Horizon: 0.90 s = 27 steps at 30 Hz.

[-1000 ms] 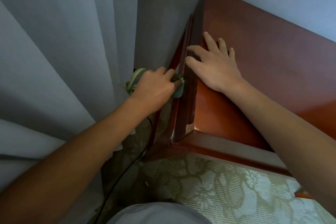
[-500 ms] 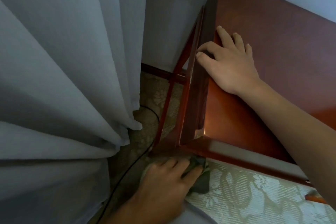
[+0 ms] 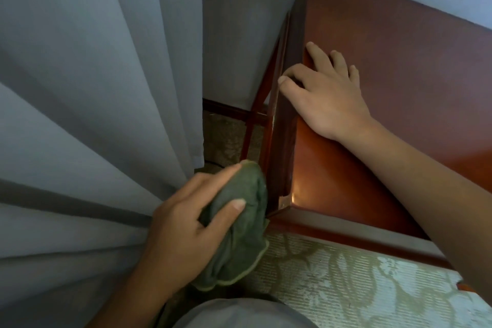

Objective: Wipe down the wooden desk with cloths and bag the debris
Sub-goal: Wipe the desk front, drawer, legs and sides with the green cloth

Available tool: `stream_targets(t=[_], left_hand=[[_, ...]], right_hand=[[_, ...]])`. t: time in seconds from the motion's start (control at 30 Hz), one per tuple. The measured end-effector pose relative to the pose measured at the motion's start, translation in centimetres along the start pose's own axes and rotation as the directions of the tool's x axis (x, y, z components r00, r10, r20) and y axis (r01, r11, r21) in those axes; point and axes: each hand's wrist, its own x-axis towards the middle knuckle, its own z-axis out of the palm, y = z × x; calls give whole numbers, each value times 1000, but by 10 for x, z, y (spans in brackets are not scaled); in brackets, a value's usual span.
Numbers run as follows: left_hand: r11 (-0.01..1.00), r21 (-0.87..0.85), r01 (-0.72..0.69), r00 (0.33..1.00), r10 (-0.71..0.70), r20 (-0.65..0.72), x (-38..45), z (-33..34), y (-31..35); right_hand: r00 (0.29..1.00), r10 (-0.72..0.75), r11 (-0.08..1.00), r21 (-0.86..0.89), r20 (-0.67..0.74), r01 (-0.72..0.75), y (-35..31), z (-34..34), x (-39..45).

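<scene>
Green cloth (image 3: 241,224) is sitting bunched in the left hand (image 3: 186,224), thumb and fingers curling round it, against the near corner of the wooden desk (image 3: 399,66) side. Right hand (image 3: 328,98) is lying flat on the desktop edge, fingers straight, holding nothing. Grey curtain (image 3: 93,88) is hanging beside.

The left grip (image 3: 183,224) holds a bunched green cloth (image 3: 239,221), thumb across it and fingers curled behind, the cloth touching the side panel of the wooden bench (image 3: 399,66) near its front corner. The right grip (image 3: 327,96) rests flat on the bench top at that side edge, fingers straight, thumb over the edge. A grey curtain (image 3: 93,88) hangs beside the bench, and patterned carpet (image 3: 359,287) lies below it.
</scene>
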Motion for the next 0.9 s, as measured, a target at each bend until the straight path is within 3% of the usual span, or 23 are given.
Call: stream_targets(t=[0.17, 0.27, 0.4, 0.53, 0.63, 0.77, 0.9], left_hand=[[986, 111, 126, 992, -127, -3, 41, 55, 3], [961, 249, 120, 993, -120, -14, 75, 59, 3], [934, 316, 166, 986, -163, -36, 172, 71, 1], [935, 310, 173, 980, -194, 36, 258, 72, -2], [943, 307, 124, 992, -129, -7, 240, 75, -6], [973, 217, 73, 997, -64, -51, 136, 76, -20], [986, 151, 74, 997, -69, -37, 92, 69, -18]], right_hand=[[998, 27, 996, 81, -58, -22, 2, 1, -2], [997, 39, 995, 91, -74, -32, 2, 2, -2], [995, 41, 997, 73, -86, -35, 1, 3, 3], [990, -10, 1000, 22, -143, 13, 4, 1, 7], [992, -26, 999, 21, -123, 28, 22, -11, 24], [999, 32, 999, -29, 8, -32, 29, -14, 58], [999, 28, 998, -58, 23, -27, 28, -8, 64]])
